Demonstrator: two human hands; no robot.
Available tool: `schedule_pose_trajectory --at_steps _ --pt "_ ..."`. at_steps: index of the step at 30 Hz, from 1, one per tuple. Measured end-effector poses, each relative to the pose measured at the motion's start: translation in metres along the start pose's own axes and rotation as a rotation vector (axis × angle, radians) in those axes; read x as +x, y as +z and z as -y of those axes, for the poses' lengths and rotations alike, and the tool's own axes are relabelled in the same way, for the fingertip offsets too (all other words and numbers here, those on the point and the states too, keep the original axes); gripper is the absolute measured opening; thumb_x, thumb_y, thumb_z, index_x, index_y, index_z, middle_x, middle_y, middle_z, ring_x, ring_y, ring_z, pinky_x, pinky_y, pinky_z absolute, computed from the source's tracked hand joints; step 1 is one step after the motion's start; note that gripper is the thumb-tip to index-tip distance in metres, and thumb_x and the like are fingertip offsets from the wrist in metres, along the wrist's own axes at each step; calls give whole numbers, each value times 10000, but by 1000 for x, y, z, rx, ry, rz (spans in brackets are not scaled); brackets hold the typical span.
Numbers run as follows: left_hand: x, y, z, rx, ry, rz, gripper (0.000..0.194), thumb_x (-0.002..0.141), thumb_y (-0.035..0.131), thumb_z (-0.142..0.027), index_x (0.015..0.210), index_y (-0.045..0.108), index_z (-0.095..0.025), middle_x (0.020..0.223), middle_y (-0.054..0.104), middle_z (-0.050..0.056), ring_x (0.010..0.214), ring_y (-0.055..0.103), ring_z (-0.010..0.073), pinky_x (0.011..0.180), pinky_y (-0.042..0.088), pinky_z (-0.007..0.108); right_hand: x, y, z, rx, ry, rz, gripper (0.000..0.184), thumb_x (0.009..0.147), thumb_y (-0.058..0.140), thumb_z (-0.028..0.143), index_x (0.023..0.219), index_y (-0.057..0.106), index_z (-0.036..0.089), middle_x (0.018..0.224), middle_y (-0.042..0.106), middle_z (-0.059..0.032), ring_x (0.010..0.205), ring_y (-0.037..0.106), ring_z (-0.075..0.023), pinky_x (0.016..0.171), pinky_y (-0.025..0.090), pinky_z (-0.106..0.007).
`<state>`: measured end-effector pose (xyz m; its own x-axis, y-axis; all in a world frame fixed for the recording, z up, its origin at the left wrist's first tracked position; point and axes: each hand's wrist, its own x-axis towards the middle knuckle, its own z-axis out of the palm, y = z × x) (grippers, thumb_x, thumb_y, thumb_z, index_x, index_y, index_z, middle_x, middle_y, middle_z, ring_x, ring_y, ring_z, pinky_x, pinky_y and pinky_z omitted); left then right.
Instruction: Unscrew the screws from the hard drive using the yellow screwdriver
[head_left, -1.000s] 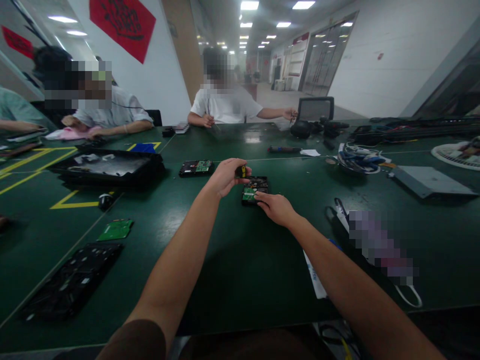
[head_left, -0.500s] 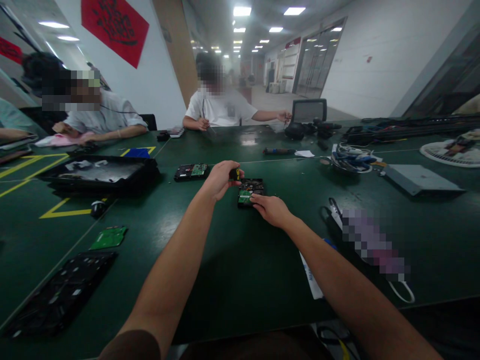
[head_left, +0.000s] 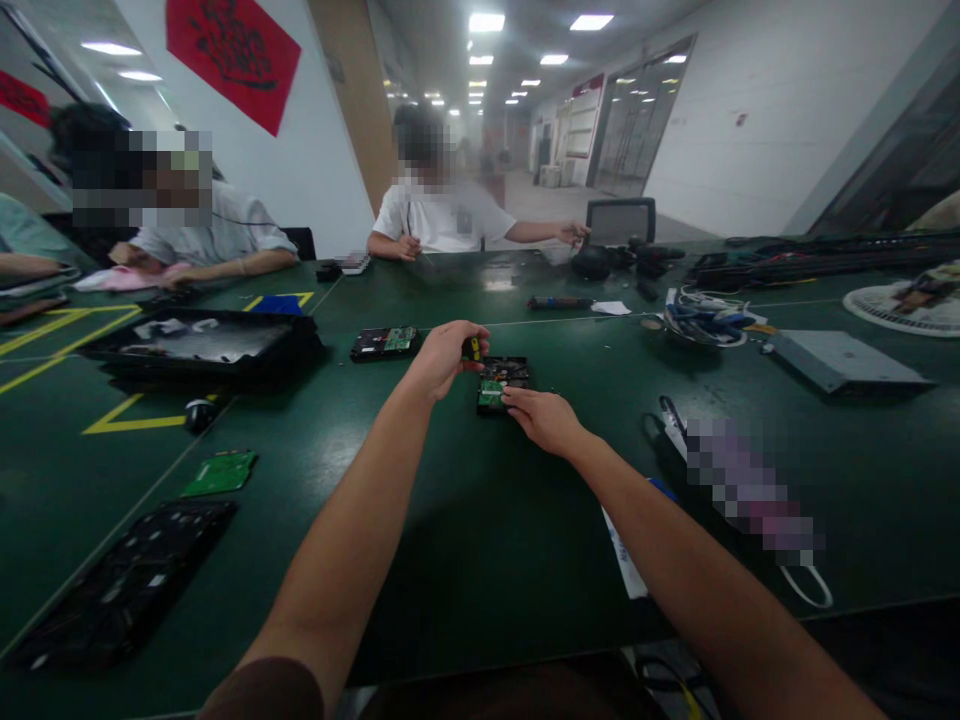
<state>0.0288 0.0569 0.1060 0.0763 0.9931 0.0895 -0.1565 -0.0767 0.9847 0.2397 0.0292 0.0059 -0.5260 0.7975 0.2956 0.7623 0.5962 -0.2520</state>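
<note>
A hard drive [head_left: 508, 372] with a green circuit board lies face up on the dark green table [head_left: 480, 520]. My left hand [head_left: 444, 355] is closed around a black and yellow screwdriver handle [head_left: 472, 348] held over the drive's left side. My right hand [head_left: 546, 420] rests at the drive's near edge, with its fingertips pressed on the circuit board. The screwdriver's tip is hidden behind the hand.
A second hard drive [head_left: 387, 342] lies to the left, beside a black tray [head_left: 199, 345]. A loose green board [head_left: 220, 472] and a black panel [head_left: 124, 590] sit at near left. Cables [head_left: 701, 322], a grey box [head_left: 844, 360] and a lanyard [head_left: 739, 490] are on the right. Other people sit at the far side.
My hands stay on the drive and the screwdriver. The view has shifted slightly; nothing else moves on the table.
</note>
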Motion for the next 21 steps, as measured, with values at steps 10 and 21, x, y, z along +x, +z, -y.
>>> schedule_pose_trajectory --at_steps 10,21 --pt "2 -3 0 108 44 -41 198 770 667 -330 822 724 -147 916 673 99 834 625 192 566 514 249 0 -1 0 18 29 7 345 1021 546 340 1342 672 322 1476 607 21 1240 669 -255 1060 546 -416" --pt "2 -1 1 -6 -14 19 127 789 659 -261 838 680 -146 895 680 107 840 641 191 623 553 278 0 3 -3 18 8 -7 359 1028 528 344 1361 656 305 1487 594 25 1227 676 -258 1041 562 -423"
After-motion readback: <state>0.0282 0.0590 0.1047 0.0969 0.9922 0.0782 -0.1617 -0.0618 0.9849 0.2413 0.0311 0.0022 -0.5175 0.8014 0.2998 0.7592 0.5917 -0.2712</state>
